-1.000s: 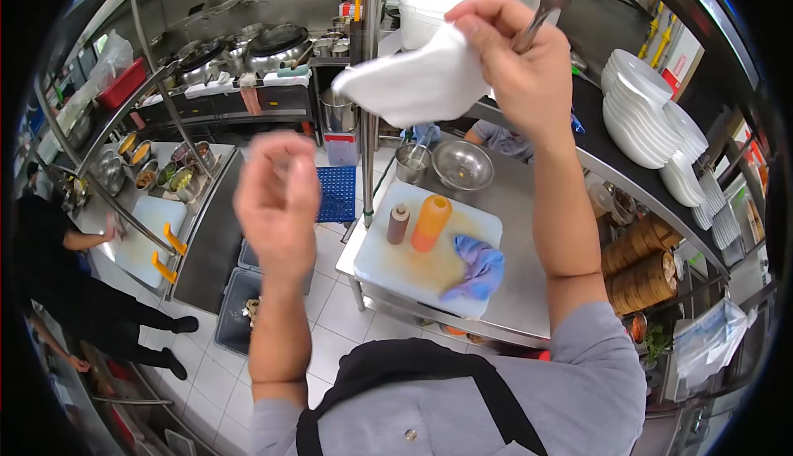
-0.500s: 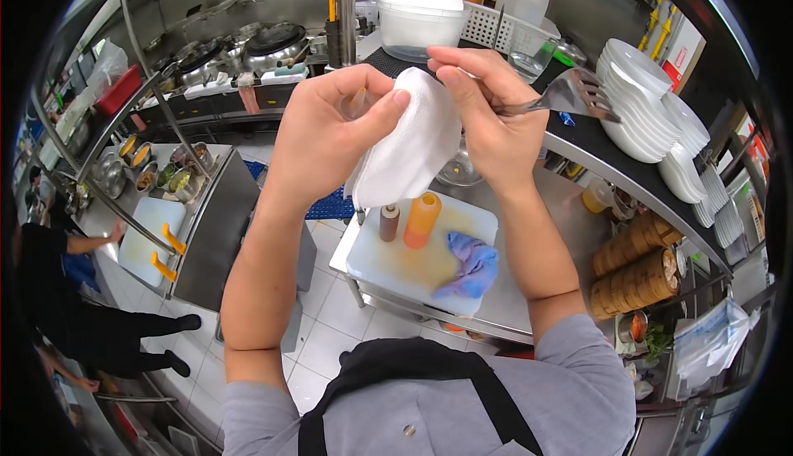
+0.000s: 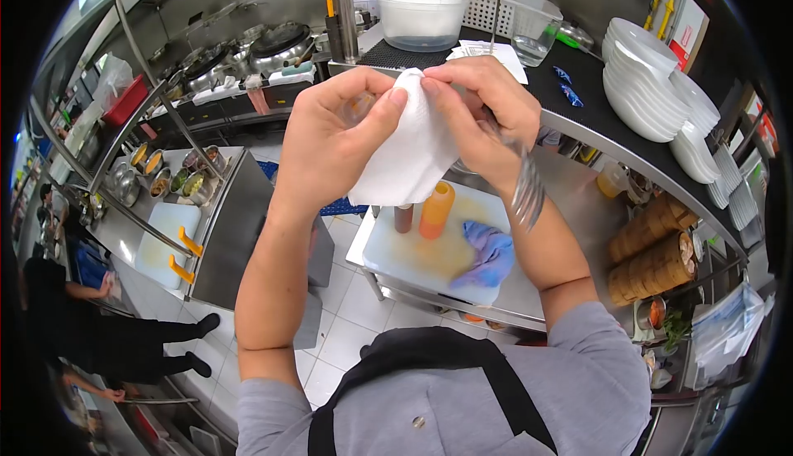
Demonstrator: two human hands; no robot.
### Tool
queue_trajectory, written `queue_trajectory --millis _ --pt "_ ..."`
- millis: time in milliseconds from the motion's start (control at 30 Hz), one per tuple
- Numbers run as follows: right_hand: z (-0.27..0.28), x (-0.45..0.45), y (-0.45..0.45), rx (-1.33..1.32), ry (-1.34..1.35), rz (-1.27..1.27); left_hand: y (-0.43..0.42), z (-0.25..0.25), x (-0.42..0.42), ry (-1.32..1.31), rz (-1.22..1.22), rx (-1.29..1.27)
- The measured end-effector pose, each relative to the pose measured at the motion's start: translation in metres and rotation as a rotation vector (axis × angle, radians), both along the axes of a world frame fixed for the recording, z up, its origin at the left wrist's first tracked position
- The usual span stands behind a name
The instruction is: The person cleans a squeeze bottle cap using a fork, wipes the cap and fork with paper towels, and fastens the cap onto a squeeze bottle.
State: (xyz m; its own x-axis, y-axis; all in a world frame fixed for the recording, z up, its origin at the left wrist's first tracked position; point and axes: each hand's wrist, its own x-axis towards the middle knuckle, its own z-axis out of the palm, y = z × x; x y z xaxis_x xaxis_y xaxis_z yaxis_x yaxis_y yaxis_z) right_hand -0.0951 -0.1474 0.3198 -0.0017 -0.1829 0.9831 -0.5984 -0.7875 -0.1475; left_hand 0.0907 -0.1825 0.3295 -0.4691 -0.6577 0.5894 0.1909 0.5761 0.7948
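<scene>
A white paper towel hangs from its top edge in front of me. My left hand pinches its upper left edge between thumb and forefinger. At the top right, the thumb and forefinger of my right hand are closed on the towel too. A metal fork is tucked in the same right hand, its tines blurred and pointing down over my forearm; its handle is mostly hidden. Below the towel, an orange squeeze bottle, a dark bottle and a blue-purple cloth rest on a cutting board.
A clear tub with white towels stands on the shelf ahead. Stacked white bowls line the shelf at right, above bamboo steamers. A person in black stands at left near another counter.
My right fingers have closed on the towel's top edge, where they were apart from it. The fork has swung from pointing right to pointing down. The view has shifted slightly.
</scene>
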Motion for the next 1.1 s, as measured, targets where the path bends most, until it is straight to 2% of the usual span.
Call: queue_trajectory --millis 100,200,333,400,467,533,600,700,733,800,867,933,967,1033,1100 --pt "-0.003 0.004 0.005 0.082 0.015 -0.036 0.000 0.000 -0.003 0.010 -0.056 0.066" --pt "-0.005 0.001 0.003 0.055 0.073 -0.022 -0.003 -0.003 -0.009 0.060 -0.108 0.092" --pt "-0.012 -0.008 0.002 0.182 0.080 0.012 -0.014 -0.004 -0.016 0.065 -0.159 0.294" --pt "-0.015 -0.017 -0.007 0.014 0.212 0.001 -0.022 -0.005 -0.014 0.063 -0.249 0.372" --pt "-0.018 -0.020 -0.007 -0.009 0.219 -0.024 -0.023 -0.003 -0.016 0.005 -0.279 0.406" --pt "-0.019 -0.026 -0.002 -0.198 0.354 -0.226 -0.020 -0.003 -0.023 -0.026 -0.232 0.459" --pt "-0.022 -0.032 0.007 -0.134 0.402 -0.282 -0.028 -0.006 -0.027 -0.030 -0.260 0.472" --pt "-0.028 -0.041 0.005 -0.175 0.352 -0.205 -0.032 -0.002 -0.029 -0.041 -0.039 0.279" --pt "-0.029 -0.048 0.011 -0.119 0.296 -0.187 -0.034 0.006 -0.030 -0.100 0.141 0.098" --pt "-0.031 -0.059 0.026 -0.066 0.237 -0.159 -0.049 0.031 -0.031 -0.153 0.405 -0.519" --pt "-0.032 -0.069 0.046 -0.059 0.084 -0.229 -0.062 0.068 -0.039 -0.160 0.558 -0.887" --pt "-0.040 -0.082 0.063 -0.063 0.047 -0.291 -0.064 0.117 -0.050 -0.397 0.745 -0.980" --pt "-0.044 -0.088 0.070 -0.068 0.003 -0.361 -0.074 0.135 -0.058 -0.395 0.754 -0.977" --pt "-0.055 -0.098 0.083 -0.036 -0.050 -0.370 -0.100 0.165 -0.077 -0.364 0.825 -1.333" --pt "-0.066 -0.109 0.094 0.021 -0.125 -0.380 -0.127 0.188 -0.097 -0.402 0.839 -1.418"
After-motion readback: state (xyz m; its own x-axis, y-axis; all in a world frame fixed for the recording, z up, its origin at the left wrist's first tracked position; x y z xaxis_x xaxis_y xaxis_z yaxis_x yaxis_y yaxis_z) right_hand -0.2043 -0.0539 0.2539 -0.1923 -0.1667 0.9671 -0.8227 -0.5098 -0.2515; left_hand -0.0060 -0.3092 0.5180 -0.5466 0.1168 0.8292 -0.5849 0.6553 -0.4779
